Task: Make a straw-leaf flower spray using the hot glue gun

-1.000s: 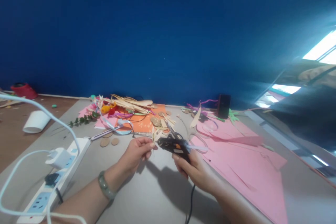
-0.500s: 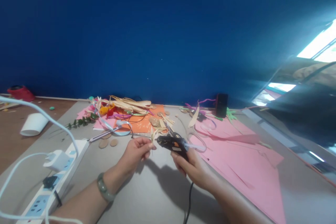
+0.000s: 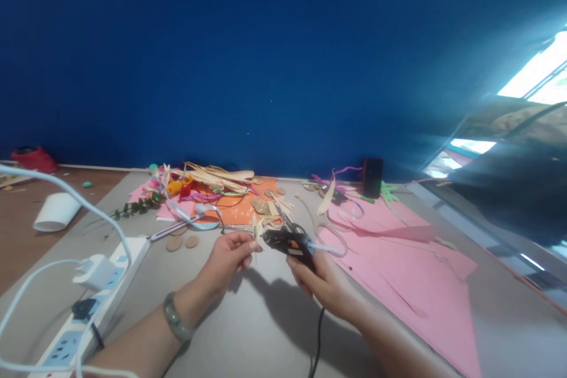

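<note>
My left hand pinches a small pale straw piece between thumb and fingers, held just above the grey table. My right hand grips a black hot glue gun, its nozzle pointing left and almost touching the straw piece. A clear glue stick sticks out of the gun's back. The gun's black cord runs down toward me. A green bangle circles my left wrist.
Pink paper sheets lie at the right. Orange paper with straw strips, ribbon and brown discs sits behind my hands. A white power strip with plugs lies at the left, a white cup beyond it. A blue partition stands behind.
Both hands stay together with the glue gun's nozzle at the straw piece; they have shifted very slightly left and up in view as my head moved.
</note>
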`<state>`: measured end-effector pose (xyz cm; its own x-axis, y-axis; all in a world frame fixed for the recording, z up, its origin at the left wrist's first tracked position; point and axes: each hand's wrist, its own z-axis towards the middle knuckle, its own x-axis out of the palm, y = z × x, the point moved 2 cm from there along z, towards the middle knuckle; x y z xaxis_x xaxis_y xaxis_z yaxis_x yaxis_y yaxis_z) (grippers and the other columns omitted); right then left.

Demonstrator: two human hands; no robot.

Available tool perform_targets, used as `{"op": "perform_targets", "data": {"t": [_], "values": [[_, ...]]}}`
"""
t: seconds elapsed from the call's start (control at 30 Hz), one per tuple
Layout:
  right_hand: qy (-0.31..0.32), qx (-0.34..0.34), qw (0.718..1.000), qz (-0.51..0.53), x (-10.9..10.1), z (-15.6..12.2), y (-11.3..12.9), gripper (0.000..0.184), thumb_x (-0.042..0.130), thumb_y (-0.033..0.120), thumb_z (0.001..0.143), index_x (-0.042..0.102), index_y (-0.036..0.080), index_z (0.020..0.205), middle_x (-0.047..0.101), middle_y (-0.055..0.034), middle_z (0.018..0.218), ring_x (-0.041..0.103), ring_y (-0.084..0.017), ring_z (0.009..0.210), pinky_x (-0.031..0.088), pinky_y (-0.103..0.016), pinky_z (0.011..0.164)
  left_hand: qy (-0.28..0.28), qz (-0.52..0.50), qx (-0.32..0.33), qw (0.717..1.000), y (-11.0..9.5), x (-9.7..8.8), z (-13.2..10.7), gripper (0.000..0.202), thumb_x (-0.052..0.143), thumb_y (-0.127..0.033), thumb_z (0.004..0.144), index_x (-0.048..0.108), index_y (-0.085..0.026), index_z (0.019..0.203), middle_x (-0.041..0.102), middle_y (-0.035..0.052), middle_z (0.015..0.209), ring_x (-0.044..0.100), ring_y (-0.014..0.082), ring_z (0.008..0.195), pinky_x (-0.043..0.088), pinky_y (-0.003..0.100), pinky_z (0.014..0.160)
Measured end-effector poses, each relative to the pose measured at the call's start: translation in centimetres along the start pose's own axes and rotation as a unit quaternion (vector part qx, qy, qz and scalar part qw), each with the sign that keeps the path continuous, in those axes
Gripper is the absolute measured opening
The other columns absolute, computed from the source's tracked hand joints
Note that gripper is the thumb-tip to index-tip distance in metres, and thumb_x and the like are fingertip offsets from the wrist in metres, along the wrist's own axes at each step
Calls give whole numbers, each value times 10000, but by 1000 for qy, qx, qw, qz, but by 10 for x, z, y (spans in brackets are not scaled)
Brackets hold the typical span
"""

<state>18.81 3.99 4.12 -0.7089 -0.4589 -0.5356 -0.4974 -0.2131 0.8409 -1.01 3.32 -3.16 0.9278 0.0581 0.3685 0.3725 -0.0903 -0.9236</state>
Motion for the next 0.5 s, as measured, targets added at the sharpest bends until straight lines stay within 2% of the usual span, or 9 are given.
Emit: {"op": "perform_targets", "data": {"t": [0.13,0.27,0.33,0.4,0.5], "values": [[10,-5,1000,5,3,1,-4,273,436,382,914,440,208,704,457,44,528,444,-118,473,349,-239,470,2,-6,-4,1000,-1,2,-2,199,743,-308,743,683,-118,739,678,28,634,416,32,407,248,165,397],[-39,-55,997,-41,-3,4,-6,243,417,342,924,447,210,722,474,33,545,454,-130,492,337,-246,485,-9,2,-2,1000,-3,2,-3,220,762,-321,715,679,-117,719,679,35,622,433,42,410,264,168,394],[-50,-86,990,-100,-7,5,-6,171,450,323,911,491,204,795,536,12,612,488,-145,542,342,-255,520,-23,1,2,1000,-6,0,-1,231,769,-331,702,676,-120,717,662,21,586,425,44,400,261,167,387],[-29,-114,973,-197,-7,6,-7,90,508,269,865,530,201,918,591,-11,702,523,-170,610,346,-270,565,-42,-11,16,999,-11,-3,0,235,776,-331,688,668,-124,714,641,1,550,403,37,387,248,162,382],[22,-124,927,-353,0,10,-11,192,548,152,763,554,187,952,626,-57,817,559,-221,756,363,-304,664,-70,-41,43,996,-20,-7,1,241,792,-320,663,644,-133,698,686,18,635,399,26,390,240,159,376]]}}
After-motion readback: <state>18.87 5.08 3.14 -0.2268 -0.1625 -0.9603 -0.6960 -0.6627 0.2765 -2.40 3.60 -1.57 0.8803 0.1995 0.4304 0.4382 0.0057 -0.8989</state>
